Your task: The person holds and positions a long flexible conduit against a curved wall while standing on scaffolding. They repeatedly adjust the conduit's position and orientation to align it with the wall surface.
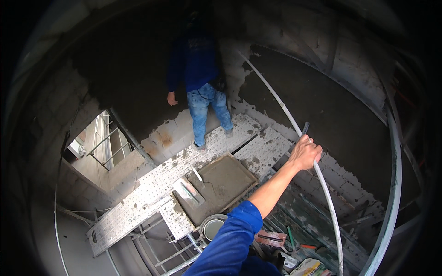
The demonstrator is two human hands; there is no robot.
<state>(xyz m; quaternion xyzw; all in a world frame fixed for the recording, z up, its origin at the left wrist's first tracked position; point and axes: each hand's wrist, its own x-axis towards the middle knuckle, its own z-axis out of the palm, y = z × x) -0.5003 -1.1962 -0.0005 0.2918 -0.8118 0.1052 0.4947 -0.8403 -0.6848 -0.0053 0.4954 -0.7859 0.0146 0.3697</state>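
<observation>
My left hand [305,152] is wrapped round a pale metal scaffold tube [284,108] that slants across the right side. A short grey stub [305,128] sticks up beside the knuckles; whether I hold it too, I cannot tell. My right hand is out of sight. Below my outstretched arm lies a shallow tray [254,178] filled with wet grey mortar [221,181]. On its left edge rests a plastering trowel [188,191] with a flat rectangular blade. Near it, a white stick-like handle [197,174] pokes from the mortar. A round bucket [213,228] stands by the tray's near corner.
Another person [198,83] in blue stands on perforated scaffold planks [159,181], facing a partly plastered wall. A window opening [108,142] is at left. Lower right lie a reddish float [270,238], a green rod [290,238] and a bag [307,267]. A thick upright tube [393,184] stands farther right.
</observation>
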